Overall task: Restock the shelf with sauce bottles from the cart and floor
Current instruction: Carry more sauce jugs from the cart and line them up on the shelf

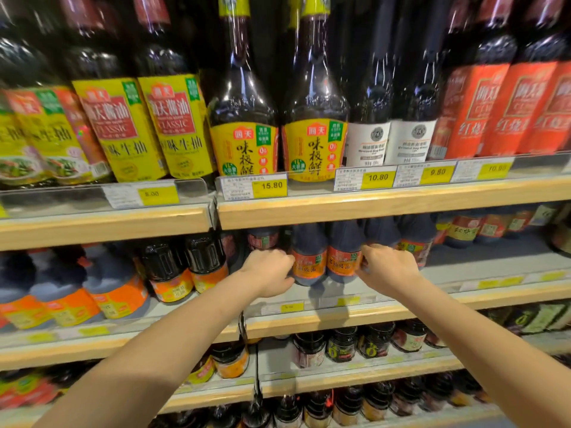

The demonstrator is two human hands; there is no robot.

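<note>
The left hand [272,271] curls against the left flank of an orange-labelled sauce bottle [309,261], and the right hand [387,267] curls against the right flank of its twin [343,257], so the two bottles stand pressed side by side between the hands. The fingers wrap behind the bottles and are mostly hidden, so how firmly each hand grips cannot be told, though both look closed on the glass rather than merely touching it. The pair stands on the second shelf [355,316], a little back from its front lip and just above a yellow price tag [292,306]; more dark bottles of the same kind [414,239] stand behind and to the right. This looks like the placing step: the two bottles are being set or squared up in their row. The next move probably calls for sliding them level with their neighbours, labels to the front, then letting go without knocking the tightly packed ones behind. Above, the upper shelf [386,205] carries tall yellow-labelled bottles [247,118]. Neither cart nor floor is in view.
</note>
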